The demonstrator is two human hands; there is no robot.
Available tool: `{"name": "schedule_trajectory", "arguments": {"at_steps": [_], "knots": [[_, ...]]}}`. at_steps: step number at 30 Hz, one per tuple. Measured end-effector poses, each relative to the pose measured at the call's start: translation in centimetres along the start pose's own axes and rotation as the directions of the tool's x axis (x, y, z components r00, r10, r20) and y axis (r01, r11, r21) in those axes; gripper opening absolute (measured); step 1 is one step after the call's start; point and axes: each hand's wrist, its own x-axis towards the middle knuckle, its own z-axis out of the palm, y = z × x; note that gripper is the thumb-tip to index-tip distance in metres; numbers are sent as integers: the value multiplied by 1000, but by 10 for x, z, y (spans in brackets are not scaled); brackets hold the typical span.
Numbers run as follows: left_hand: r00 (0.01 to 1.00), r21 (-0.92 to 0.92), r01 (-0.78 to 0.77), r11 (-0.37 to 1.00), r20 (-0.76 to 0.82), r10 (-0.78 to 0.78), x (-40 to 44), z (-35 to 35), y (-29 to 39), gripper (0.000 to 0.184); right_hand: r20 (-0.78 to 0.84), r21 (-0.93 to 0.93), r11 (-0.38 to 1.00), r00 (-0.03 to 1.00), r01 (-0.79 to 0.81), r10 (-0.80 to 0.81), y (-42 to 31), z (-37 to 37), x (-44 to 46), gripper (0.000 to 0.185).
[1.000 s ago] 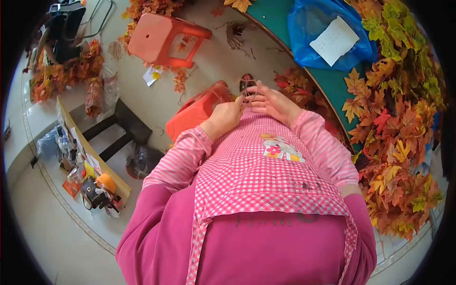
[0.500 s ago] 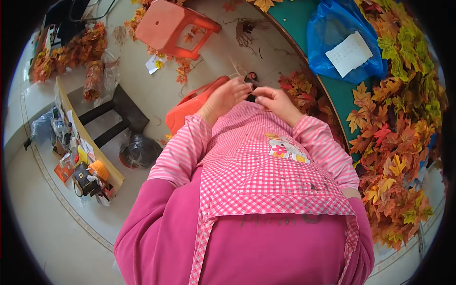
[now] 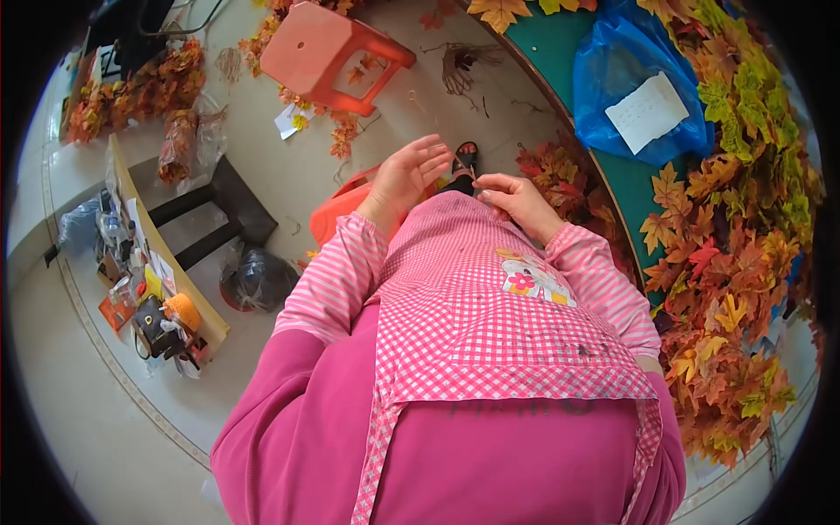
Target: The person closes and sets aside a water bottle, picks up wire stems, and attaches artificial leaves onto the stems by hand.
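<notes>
My left hand [image 3: 407, 179] is raised above the apron's far edge, palm turned inward and fingers stretched out, with nothing gripped in it. Opposite it, my right hand [image 3: 518, 203] pinches thumb and forefinger together on a thin pale strand [image 3: 457, 161]. The strand runs up from those fingertips toward the left fingers and is hard to follow against the floor. Under both hands lies the pink checked apron [image 3: 490, 289]. A sandalled foot [image 3: 466, 157] shows just beyond them.
Red plastic stools stand ahead, one farther [image 3: 319, 52] and one [image 3: 341, 206] behind my left hand. To the right, a green table [image 3: 547, 48] bears a blue bag [image 3: 604, 83], a paper note [image 3: 647, 112] and heaped autumn leaves [image 3: 700, 254]. A cluttered board [image 3: 166, 254] is left.
My left hand has come away from the right and opened, its fingers now spread upward. The right hand has dropped slightly, still pinching. The view has shifted a little.
</notes>
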Motion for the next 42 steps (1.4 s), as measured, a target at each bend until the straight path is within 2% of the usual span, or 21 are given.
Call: {"name": "schedule_trajectory", "arguments": {"at_steps": [2, 5, 8, 9, 10, 13, 14, 16, 18, 19, 22, 24, 28, 29, 32, 33, 34, 36, 37, 40, 42], "knots": [[994, 77, 24, 997, 101, -32, -4, 9, 2, 40, -3, 17, 1000, 1000, -1, 1, -3, -2, 0, 28], [993, 461, 70, 885, 56, -108, -12, 36, 8, 36, -5, 29, 999, 999, 35, -35, -12, 0, -2, 29], [987, 526, 23, 850, 123, -103, -15, 43, 12, 30, -40, 109, 990, 996, 86, -82, -23, 5, -4, 28], [995, 500, -37, 865, 103, -17, -25, 55, 18, 22, -83, 178, 979, 993, 96, -82, -20, 3, 2, 27], [992, 445, -45, 894, 124, -12, -31, 59, 24, 21, -123, 248, 963, 989, 107, -79, -16, 3, 5, 27], [981, 286, -51, 957, 192, -5, -46, 54, 33, 17, 138, 92, 996, 990, -8, -5, -10, 0, -7, 21], [983, 326, 22, 945, 167, -80, -49, 47, 35, 17, 228, 29, 998, 973, -52, 44, -4, 4, -10, 21], [969, 390, 158, 907, 114, -218, -51, 34, 37, 17, 231, -23, 1000, 973, 19, -13, 4, 19, -9, 20], [973, 413, 228, 881, -108, -202, -39, 16, 30, 18, 143, 49, 998, 989, 28, -34, -22, 20, -19, 19], [958, 413, 264, 872, -219, -186, -30, 3, 25, 19, 127, 179, 983, 990, 43, -67, -30, 16, -22, 20], [878, 303, 447, 842, -327, -349, 3, -48, 1, 28, 129, 518, 839, 956, 163, -265, -60, 2, -34, 24], [834, 262, 539, 801, -300, -463, 21, -72, -25, 36, 146, 672, 711, 905, 205, -399, -86, -1, -42, 28], [796, 159, 598, 785, -230, -560, 25, -51, -49, 50, 181, 726, 652, 853, 219, -489, -126, 6, -51, 32], [820, 123, 563, 817, -211, -533, 28, -47, -56, 58, 199, 732, 648, 845, 208, -496, -132, 11, -53, 33], [936, 435, 215, 874, -347, -58, 35, -36, -61, 64, 223, 749, 639, 841, 176, -493, -134, 22, -59, 35], [907, 317, 271, 909, -401, -131, 38, -28, -50, 71, 221, 748, 640, 842, 177, -492, -133, 26, -61, 35], [916, 162, 266, 950, -349, -197, 41, -27, -48, 74, 219, 747, 640, 844, 178, -490, -132, 28, -64, 35], [930, -155, 269, 951, -213, -298, 46, -28, -41, 80, 218, 747, 642, 850, 171, -479, -131, 31, -70, 35], [953, -311, 267, 912, -56, -298, 55, -35, -44, 90, 222, 749, 642, 850, 166, -478, -131, 32, -72, 35], [899, -344, 378, 859, -87, -430, 60, -4, -37, 93, 216, 746, 643, 850, 174, -481, -128, 31, -78, 36], [911, -264, 376, 888, -72, -407, 62, 16, -39, 95, 212, 741, 646, 848, 185, -485, -128, 29, -81, 37]]}}
